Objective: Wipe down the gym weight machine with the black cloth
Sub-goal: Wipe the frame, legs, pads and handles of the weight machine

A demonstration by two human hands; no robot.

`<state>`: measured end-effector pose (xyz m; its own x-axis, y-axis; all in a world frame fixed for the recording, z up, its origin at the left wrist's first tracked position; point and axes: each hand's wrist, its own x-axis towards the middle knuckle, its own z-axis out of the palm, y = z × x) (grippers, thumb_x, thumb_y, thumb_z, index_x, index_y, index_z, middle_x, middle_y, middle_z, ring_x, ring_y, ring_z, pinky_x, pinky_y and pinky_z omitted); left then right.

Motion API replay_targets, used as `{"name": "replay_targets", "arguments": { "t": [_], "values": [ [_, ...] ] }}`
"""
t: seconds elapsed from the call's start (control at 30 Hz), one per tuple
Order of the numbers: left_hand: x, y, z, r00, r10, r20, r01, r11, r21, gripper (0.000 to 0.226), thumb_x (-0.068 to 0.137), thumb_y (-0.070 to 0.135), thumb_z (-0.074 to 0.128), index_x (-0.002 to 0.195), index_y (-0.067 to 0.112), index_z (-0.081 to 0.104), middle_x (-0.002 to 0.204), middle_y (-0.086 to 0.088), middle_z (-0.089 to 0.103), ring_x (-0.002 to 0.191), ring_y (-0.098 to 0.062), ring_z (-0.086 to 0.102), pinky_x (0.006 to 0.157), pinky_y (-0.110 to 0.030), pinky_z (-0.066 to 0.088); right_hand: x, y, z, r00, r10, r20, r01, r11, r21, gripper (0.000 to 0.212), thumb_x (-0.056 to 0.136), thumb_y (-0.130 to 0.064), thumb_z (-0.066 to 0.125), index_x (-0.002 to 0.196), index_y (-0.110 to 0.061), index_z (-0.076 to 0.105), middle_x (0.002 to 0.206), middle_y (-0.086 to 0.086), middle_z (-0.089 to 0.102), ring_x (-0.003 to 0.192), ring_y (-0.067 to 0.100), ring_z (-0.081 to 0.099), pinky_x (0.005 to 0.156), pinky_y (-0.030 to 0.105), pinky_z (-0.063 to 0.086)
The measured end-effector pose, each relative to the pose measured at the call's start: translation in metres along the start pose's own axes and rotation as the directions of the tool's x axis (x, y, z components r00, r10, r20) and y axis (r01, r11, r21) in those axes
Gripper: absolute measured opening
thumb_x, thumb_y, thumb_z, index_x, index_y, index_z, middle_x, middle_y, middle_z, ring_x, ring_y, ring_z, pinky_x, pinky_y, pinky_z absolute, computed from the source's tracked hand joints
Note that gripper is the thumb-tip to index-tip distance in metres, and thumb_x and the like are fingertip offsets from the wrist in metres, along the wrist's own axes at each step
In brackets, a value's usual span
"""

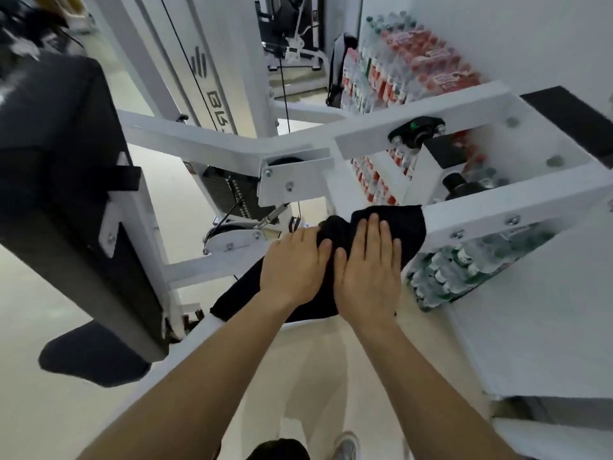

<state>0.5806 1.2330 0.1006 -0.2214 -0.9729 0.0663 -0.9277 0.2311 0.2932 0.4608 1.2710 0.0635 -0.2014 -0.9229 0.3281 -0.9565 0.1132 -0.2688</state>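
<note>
The black cloth (408,224) lies draped over a white bar of the weight machine (517,200) in the middle of the view. My left hand (292,263) presses flat on the cloth's left part, fingers close together. Beside it and touching it, my right hand (368,267) lies flat on the cloth with fingers spread forward. Part of the cloth hangs off the bar below my left wrist. The machine's white frame reaches left and right; its black weight stack (229,190) shows behind the bar.
A black padded seat back (59,180) fills the left side, with a black pad (89,356) below it. Packs of bottled water (411,71) are stacked against the white wall at right. Another machine stands at the back. My shoe (345,446) is on the pale floor.
</note>
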Motion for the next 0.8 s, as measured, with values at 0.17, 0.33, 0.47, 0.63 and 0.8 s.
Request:
{"name": "replay_targets", "arguments": {
  "t": [0.17, 0.33, 0.47, 0.63, 0.8],
  "values": [
    [0.031, 0.026, -0.003, 0.990, -0.107, 0.090, 0.105, 0.994, 0.033, 0.035, 0.106, 0.031, 0.025, 0.092, 0.019, 0.054, 0.091, -0.004, 0.065, 0.079, -0.029, 0.062, 0.063, -0.038, 0.045, 0.059, 0.023, -0.015, 0.961, -0.147, 0.234, 0.188, 0.968, -0.168, 0.071, 0.101, -0.044, 0.020, 0.149, 0.006, 0.035, 0.142, 0.025, 0.052, 0.132, 0.037, 0.049, 0.115, 0.046, 0.031],
    [0.077, 0.042, 0.004, 0.953, -0.236, 0.188, 0.277, 0.932, -0.234, 0.036, 0.106, 0.029, 0.029, 0.088, 0.014, 0.056, 0.094, -0.007, 0.062, 0.093, -0.032, 0.060, 0.071, -0.039, 0.039, 0.118, 0.027, -0.019, 0.886, -0.173, 0.431, 0.224, 0.972, -0.072, 0.047, 0.107, -0.042, 0.021, 0.123, -0.004, 0.044, 0.097, 0.013, 0.070, 0.081, 0.034, 0.066, 0.065, 0.039, 0.042],
    [0.109, 0.047, 0.000, 0.926, -0.304, 0.222, 0.373, 0.825, -0.424, 0.030, 0.107, 0.023, 0.030, 0.091, 0.009, 0.051, 0.110, -0.016, 0.060, 0.107, -0.034, 0.058, 0.077, -0.032, 0.032, 0.151, 0.023, -0.009, 0.832, -0.095, 0.546, 0.089, 0.995, 0.038, 0.047, 0.107, -0.045, 0.019, 0.113, -0.008, 0.046, 0.107, 0.017, 0.067, 0.093, 0.036, 0.063, 0.072, 0.040, 0.041],
    [0.134, 0.051, 0.000, 0.878, -0.428, 0.216, 0.474, 0.705, -0.527, 0.041, 0.108, 0.024, 0.026, 0.109, 0.001, 0.059, 0.119, -0.022, 0.062, 0.113, -0.039, 0.057, 0.090, -0.039, 0.038, 0.184, 0.016, 0.012, 0.802, -0.046, 0.596, -0.119, 0.965, 0.235, 0.056, 0.105, -0.053, 0.024, 0.117, -0.005, 0.051, 0.118, 0.022, 0.065, 0.106, 0.038, 0.060, 0.084, 0.042, 0.044],
    [0.129, 0.053, 0.007, 0.854, -0.466, 0.230, 0.507, 0.650, -0.566, 0.042, 0.108, 0.027, 0.026, 0.113, 0.000, 0.058, 0.119, -0.021, 0.062, 0.112, -0.038, 0.058, 0.091, -0.039, 0.040, 0.189, 0.016, 0.008, 0.782, -0.079, 0.618, -0.100, 0.963, 0.250, 0.055, 0.107, -0.050, 0.023, 0.124, -0.004, 0.049, 0.125, 0.020, 0.062, 0.113, 0.036, 0.058, 0.078, 0.036, 0.032]
  ]
}}
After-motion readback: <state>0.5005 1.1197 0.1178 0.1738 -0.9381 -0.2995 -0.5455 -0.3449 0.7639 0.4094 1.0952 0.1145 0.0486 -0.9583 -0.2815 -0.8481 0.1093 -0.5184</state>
